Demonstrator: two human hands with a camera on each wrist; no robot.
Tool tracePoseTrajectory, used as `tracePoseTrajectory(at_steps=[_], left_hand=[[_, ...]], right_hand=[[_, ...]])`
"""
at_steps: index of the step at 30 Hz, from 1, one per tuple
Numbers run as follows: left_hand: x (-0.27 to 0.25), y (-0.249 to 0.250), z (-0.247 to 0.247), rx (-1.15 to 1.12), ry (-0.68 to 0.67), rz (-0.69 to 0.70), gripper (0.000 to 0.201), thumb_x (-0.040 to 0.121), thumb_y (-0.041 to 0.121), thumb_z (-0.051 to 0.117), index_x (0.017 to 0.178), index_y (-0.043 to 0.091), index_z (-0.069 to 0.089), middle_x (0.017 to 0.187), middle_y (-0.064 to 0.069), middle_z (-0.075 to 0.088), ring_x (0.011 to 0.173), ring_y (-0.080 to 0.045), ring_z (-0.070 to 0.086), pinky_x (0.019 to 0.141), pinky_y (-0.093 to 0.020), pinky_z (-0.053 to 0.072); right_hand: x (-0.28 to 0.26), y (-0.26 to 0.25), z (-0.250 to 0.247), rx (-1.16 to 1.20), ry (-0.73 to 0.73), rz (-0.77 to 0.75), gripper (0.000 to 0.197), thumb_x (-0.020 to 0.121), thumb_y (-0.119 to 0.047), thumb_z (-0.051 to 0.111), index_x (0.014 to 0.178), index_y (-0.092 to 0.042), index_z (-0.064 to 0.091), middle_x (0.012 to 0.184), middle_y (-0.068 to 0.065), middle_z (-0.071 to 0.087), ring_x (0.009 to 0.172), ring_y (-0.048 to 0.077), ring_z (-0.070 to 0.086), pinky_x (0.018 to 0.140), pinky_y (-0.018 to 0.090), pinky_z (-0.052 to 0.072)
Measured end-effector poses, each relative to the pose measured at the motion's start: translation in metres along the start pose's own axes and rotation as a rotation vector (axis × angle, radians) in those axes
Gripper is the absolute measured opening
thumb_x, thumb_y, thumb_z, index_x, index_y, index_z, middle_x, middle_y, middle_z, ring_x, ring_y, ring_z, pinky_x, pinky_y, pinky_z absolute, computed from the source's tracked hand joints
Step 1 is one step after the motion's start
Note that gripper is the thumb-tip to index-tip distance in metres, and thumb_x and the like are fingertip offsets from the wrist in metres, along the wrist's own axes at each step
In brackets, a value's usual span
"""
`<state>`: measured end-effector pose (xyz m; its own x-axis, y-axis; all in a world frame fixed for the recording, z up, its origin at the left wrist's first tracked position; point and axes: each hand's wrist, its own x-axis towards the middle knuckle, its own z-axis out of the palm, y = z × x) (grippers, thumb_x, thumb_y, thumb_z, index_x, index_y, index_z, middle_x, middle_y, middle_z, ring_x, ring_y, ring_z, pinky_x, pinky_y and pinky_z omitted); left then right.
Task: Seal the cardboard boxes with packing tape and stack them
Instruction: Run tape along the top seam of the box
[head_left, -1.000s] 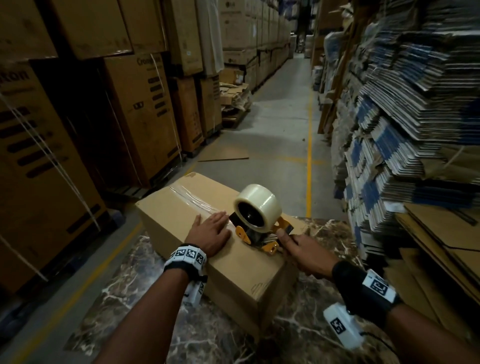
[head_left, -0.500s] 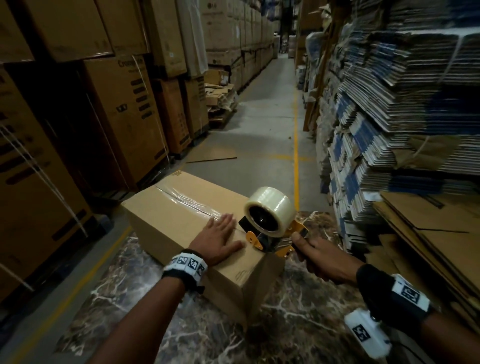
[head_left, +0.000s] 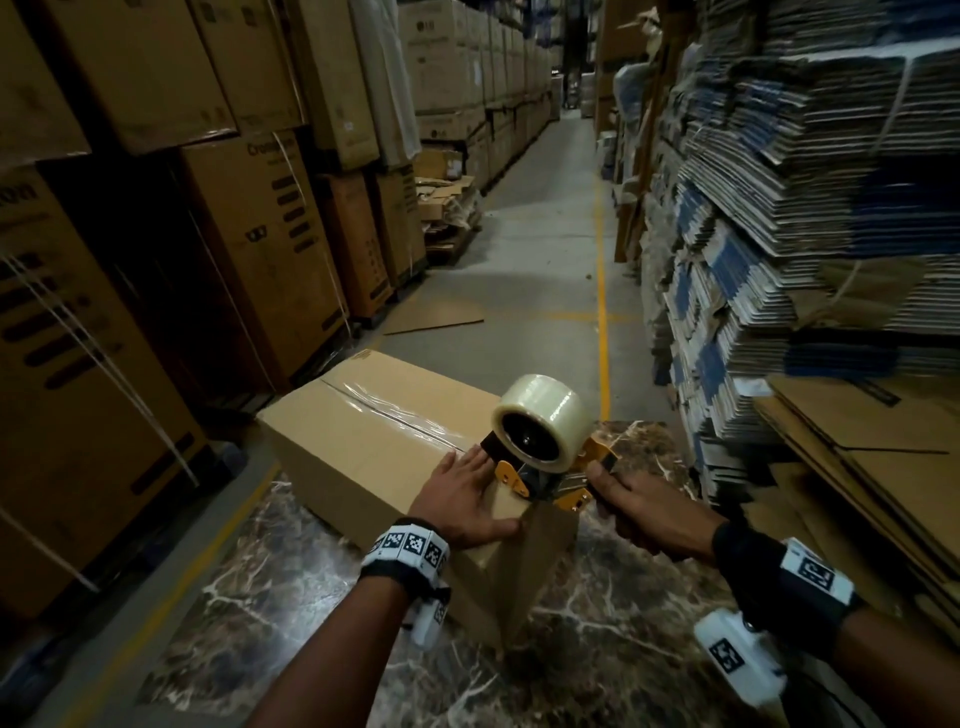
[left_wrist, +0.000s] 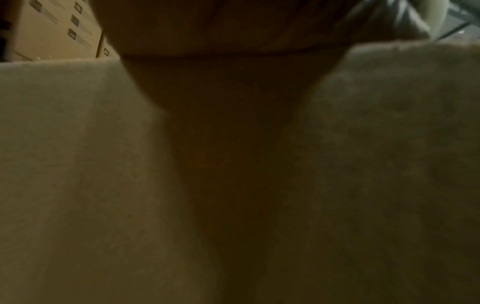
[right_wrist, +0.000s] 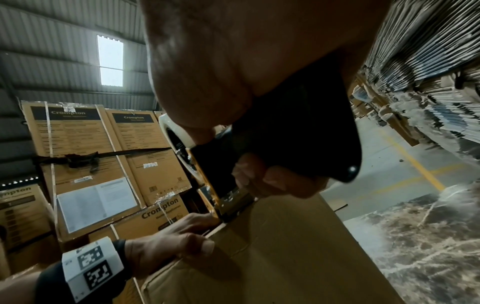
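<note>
A brown cardboard box (head_left: 374, 441) lies on a dark marble table (head_left: 597, 623), with clear tape running along its top seam. My left hand (head_left: 462, 499) lies flat on the box top near its near end, fingers straight, thumb along the near edge. My right hand (head_left: 639, 514) grips the black handle of an orange tape dispenser (head_left: 540, 462) carrying a clear tape roll (head_left: 543, 418). The dispenser sits at the box's near top edge. In the right wrist view my fingers (right_wrist: 275, 181) curl round the dispenser handle (right_wrist: 298, 135) above the box (right_wrist: 272, 257). The left wrist view shows only blurred cardboard (left_wrist: 78, 164).
Tall stacked cartons (head_left: 270, 244) line the left side of the aisle. Bundles of flat-packed cardboard (head_left: 779, 208) are piled on the right, with loose sheets (head_left: 872, 467) close to my right arm. A flat cardboard piece (head_left: 436, 317) lies on the concrete floor beyond the table.
The dispenser has travelled along the seam toward me and now sits at the box's near edge. My left hand slid back with it, staying flat on the top.
</note>
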<state>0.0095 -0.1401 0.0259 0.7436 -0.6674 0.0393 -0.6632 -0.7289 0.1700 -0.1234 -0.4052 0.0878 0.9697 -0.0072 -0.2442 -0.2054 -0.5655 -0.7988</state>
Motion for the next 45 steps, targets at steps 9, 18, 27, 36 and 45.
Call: tracePoseTrajectory(at_steps=[9, 18, 27, 36, 45], left_hand=[[0.008, -0.003, -0.005, 0.030, -0.061, -0.055, 0.121, 0.067, 0.090, 0.036, 0.165, 0.023, 0.013, 0.171, 0.007, 0.004, 0.157, -0.008, 0.002, 0.128, -0.038, 0.000], [0.038, -0.011, -0.007, 0.025, -0.052, -0.100, 0.122, 0.068, 0.094, 0.036, 0.164, 0.022, 0.016, 0.171, 0.009, 0.005, 0.156, -0.006, 0.004, 0.128, -0.041, 0.006], [0.058, -0.008, -0.007, 0.014, -0.034, -0.130, 0.123, 0.065, 0.089, 0.033, 0.164, 0.017, 0.019, 0.171, 0.004, 0.008, 0.157, -0.011, 0.006, 0.129, -0.039, 0.003], [0.064, -0.011, -0.009, 0.017, -0.042, -0.132, 0.125, 0.062, 0.088, 0.035, 0.163, 0.017, 0.020, 0.171, 0.005, 0.009, 0.157, -0.010, 0.007, 0.128, -0.038, 0.003], [0.061, -0.012, -0.009, 0.024, -0.063, -0.112, 0.124, 0.064, 0.087, 0.036, 0.164, 0.017, 0.016, 0.171, 0.004, 0.006, 0.157, -0.011, 0.004, 0.128, -0.039, 0.002]], right_hand=[[-0.026, 0.035, -0.016, -0.048, 0.028, -0.035, 0.064, 0.100, -0.066, 0.032, 0.087, -0.012, 0.063, 0.060, -0.012, 0.061, 0.050, 0.001, 0.051, 0.051, 0.018, 0.038], [-0.030, 0.070, -0.012, 0.036, 0.036, 0.011, 0.059, 0.099, -0.069, 0.029, 0.093, -0.020, 0.062, 0.064, -0.006, 0.053, 0.050, 0.004, 0.045, 0.052, 0.022, 0.033], [0.034, 0.090, 0.056, 0.711, -0.052, 0.395, 0.080, 0.083, -0.091, 0.034, 0.081, -0.015, 0.057, 0.058, 0.002, 0.048, 0.043, 0.013, 0.038, 0.045, 0.021, 0.032], [0.057, 0.132, 0.059, 1.130, -0.206, 0.560, 0.084, 0.084, -0.088, 0.035, 0.069, -0.010, 0.059, 0.057, 0.004, 0.046, 0.038, 0.013, 0.042, 0.040, 0.020, 0.034], [0.082, 0.183, 0.071, 1.466, 0.216, 0.594, 0.086, 0.093, -0.083, 0.025, 0.071, -0.005, 0.055, 0.051, 0.008, 0.047, 0.033, 0.017, 0.043, 0.036, 0.021, 0.037]])
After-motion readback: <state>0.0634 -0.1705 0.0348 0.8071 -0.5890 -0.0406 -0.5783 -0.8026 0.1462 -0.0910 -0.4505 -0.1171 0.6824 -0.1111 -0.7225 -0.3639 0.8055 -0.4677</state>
